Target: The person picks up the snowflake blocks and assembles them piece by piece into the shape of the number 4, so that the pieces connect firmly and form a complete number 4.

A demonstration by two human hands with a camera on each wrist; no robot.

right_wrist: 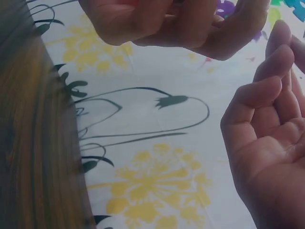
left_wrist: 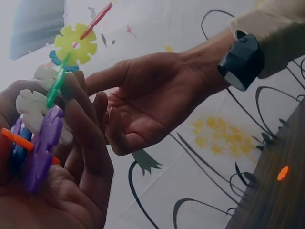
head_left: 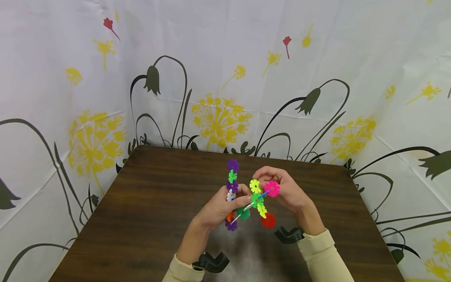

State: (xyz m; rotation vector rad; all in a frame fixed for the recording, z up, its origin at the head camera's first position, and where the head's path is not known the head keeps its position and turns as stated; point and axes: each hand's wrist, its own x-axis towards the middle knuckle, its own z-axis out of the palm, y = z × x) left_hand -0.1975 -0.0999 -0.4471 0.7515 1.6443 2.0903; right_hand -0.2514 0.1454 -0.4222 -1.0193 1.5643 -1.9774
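Observation:
My left hand (head_left: 218, 207) grips a structure of interlocking notched plastic discs (head_left: 257, 200), its thumb lying across the front. A column of purple, green and white discs rises at the left of the structure. A yellow disc (head_left: 255, 186), a pink disc (head_left: 272, 188) and a red disc (head_left: 268, 221) stand out on the right. My right hand (head_left: 287, 192) is behind the yellow and pink discs, fingers curled in, seemingly pinching the structure; its fingertips are partly hidden. In the left wrist view, a purple disc (left_wrist: 44, 150) lies against the left palm, crossed by an orange disc (left_wrist: 16, 138).
Both hands are above a dark wooden table (head_left: 158, 188). A loose orange disc (left_wrist: 283, 173) lies on it in the left wrist view. Behind the table hangs a white curtain (head_left: 218, 51) with flower prints. Each wrist wears a black camera mount (head_left: 213, 262).

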